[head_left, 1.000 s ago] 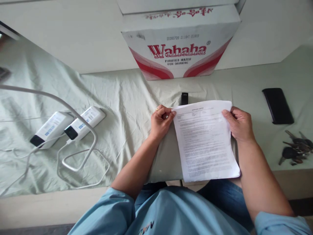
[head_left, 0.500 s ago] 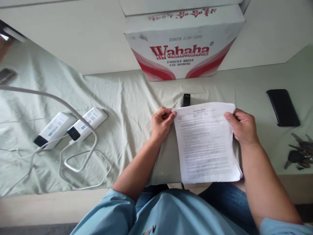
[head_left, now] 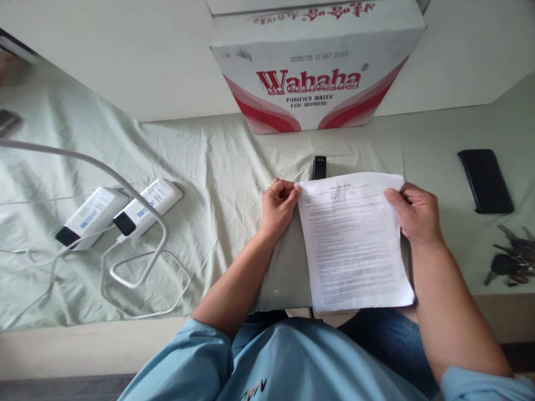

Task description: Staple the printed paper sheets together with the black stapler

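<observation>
A stack of printed paper sheets (head_left: 355, 245) hangs between my two hands, its text facing up at me. My left hand (head_left: 281, 206) pinches the top left corner between thumb and fingers. At the top right corner my right hand (head_left: 413, 210) grips the same sheets, thumb on top and fingers behind. The lower edge reaches past the front edge of the table. Just beyond the top edge lies a small black object (head_left: 320, 167), its near end hidden by the paper; it looks like a stapler, though I cannot tell.
A Wahaha water carton (head_left: 313, 83) stands at the back. Two white power banks (head_left: 152, 206) with cables (head_left: 137, 284) lie on the left of the green cloth (head_left: 225, 167). To the right are a black phone (head_left: 487, 181) and a bunch of keys (head_left: 512, 259).
Both hands keep their grip on the sheets. The bottom right corner of the stack looks more even, with fewer sheet edges showing. The view has shifted slightly.
</observation>
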`<state>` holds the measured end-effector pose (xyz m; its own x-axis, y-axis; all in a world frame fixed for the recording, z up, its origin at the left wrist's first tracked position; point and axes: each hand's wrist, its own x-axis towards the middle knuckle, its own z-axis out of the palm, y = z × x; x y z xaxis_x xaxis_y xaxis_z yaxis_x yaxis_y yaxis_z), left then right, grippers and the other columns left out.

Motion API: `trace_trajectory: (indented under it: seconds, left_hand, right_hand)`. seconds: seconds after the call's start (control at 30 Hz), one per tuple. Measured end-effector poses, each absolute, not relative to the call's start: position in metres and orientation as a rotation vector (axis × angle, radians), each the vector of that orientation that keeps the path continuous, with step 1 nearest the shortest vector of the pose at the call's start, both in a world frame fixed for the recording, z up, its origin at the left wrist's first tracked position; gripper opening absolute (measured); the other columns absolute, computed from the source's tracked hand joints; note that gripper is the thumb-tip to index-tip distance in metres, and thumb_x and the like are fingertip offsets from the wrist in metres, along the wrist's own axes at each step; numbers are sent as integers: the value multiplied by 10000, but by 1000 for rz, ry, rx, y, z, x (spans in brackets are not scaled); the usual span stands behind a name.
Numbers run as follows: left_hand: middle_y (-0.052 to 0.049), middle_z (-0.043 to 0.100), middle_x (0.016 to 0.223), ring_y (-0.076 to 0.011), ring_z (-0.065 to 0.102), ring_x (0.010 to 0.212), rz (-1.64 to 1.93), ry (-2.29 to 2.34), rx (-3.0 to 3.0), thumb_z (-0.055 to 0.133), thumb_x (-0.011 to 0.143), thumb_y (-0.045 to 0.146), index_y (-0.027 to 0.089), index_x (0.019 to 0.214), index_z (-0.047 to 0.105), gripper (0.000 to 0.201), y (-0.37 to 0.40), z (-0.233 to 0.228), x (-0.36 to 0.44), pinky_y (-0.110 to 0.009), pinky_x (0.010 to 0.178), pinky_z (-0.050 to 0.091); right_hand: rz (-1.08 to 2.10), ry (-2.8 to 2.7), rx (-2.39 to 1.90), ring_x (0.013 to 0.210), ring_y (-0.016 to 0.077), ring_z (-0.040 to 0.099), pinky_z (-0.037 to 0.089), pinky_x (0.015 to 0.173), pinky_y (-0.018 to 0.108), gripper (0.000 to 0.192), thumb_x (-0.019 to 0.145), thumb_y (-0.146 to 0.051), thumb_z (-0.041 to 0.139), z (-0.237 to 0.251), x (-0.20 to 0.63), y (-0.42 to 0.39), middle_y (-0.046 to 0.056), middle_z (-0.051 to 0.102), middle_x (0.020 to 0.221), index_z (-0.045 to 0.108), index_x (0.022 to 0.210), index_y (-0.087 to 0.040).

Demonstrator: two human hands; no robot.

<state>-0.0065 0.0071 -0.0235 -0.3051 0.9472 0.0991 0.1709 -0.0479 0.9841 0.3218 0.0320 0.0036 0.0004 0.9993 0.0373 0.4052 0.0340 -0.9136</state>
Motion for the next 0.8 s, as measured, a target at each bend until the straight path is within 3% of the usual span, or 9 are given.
trace_trajectory:
  seconds: [0.23,0.4,0.5,0.67,0.8]
  left_hand:
    - [-16,683,923,-120,514,639,1340,1388,1227,742,1020,611,254,1149,702,381,4,-13,-5,-278,582,402]
    - [5,637,721,-143,527,654,1235,1488,1410,676,1059,521,222,1008,818,336,3,-8,-5,-292,626,418]
    - [28,625,690,-134,500,616,1253,1542,1433,721,1011,403,237,1128,848,239,2,-8,-5,-280,607,409]
    - [-1,702,695,-142,566,626,1141,1526,1461,692,974,343,210,924,855,216,2,-5,-5,-276,598,424]
    - [4,671,655,-136,541,593,1114,1495,1450,691,941,371,206,877,842,233,2,-2,-5,-266,552,387]
  right_hand:
    - [952,-1464,-1451,697,225,602,479,602,354,474,862,-720,852,1,321,33,-9,581,673,685,784,-284]
    - [1005,-1476,-1463,648,190,568,447,575,328,461,882,-692,852,1,320,32,-16,612,683,721,785,-260]
    - [1072,-1495,-1476,619,169,547,430,561,316,459,899,-674,844,6,320,31,-17,632,686,735,775,-246]
    - [1206,-1533,-1504,608,190,572,461,531,327,486,852,-683,883,11,322,30,1,652,656,703,716,-253]
    - [1275,-1478,-1488,629,207,622,505,543,338,472,870,-705,856,10,323,26,14,707,701,746,777,-256]
